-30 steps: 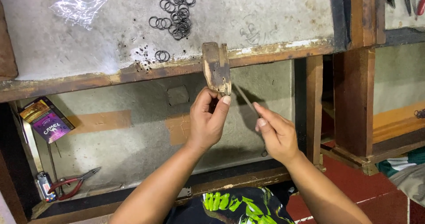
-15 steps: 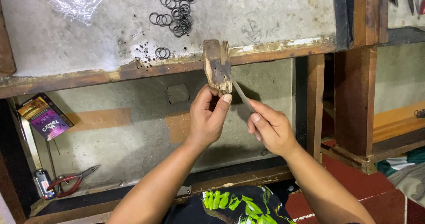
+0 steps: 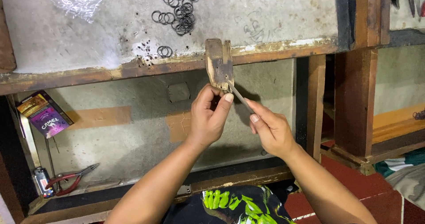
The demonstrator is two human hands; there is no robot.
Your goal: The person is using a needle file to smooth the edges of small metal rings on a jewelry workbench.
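A worn brown wooden peg (image 3: pixel 219 64), projecting from the front edge of the grey bench (image 3: pixel 265 16), is used as a rest. The left hand (image 3: pixel 208 118) is pressed closed against its lower end, probably steadying a small piece that cannot be made out. A thin grey metal file (image 3: pixel 239 96) is pinched in the right hand (image 3: pixel 271 129) and laid slanting against the peg. Dark wire rings (image 3: pixel 179 7) lie heaped on the bench above, within reach.
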